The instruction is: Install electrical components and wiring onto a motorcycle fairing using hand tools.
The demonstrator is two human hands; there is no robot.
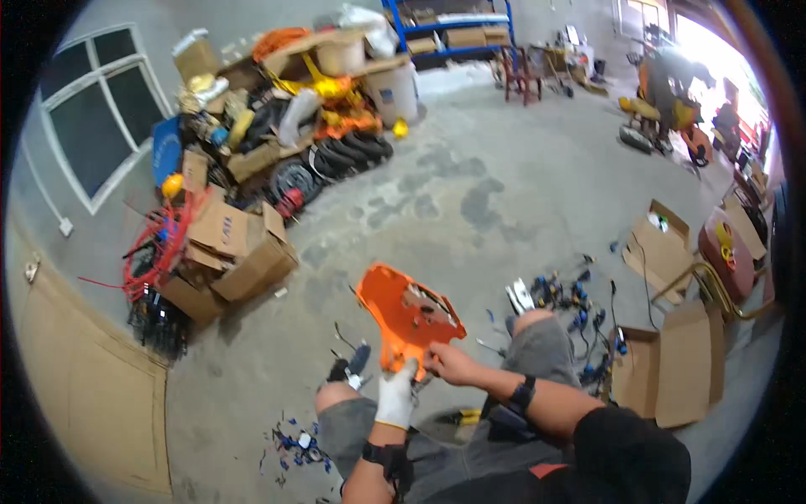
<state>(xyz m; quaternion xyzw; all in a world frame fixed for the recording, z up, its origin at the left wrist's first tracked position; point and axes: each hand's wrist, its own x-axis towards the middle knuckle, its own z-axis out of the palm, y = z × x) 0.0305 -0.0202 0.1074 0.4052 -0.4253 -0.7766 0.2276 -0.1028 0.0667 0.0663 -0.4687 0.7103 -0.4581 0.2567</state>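
Note:
An orange plastic panel (393,323), like a scooter body cover, is held up between my knees with its hollow side showing. Greyish fittings sit along its right part. My left hand (396,396), in a white glove, grips the narrow lower end. Bare and closed, my right hand (452,364) is at the panel's lower right edge. Its fingertips are bunched there, and what they pinch is too small to make out. Below the hands, a yellow-and-black tool (460,417) lies between my thighs.
Blue-and-black cabled parts (579,307) lie right of my knee, near open cardboard boxes (693,361). Small blue and white scraps (302,443) are scattered at lower left. Farther left stand a torn carton (252,260), red tubing (151,252) and a heap with tyres (348,155).

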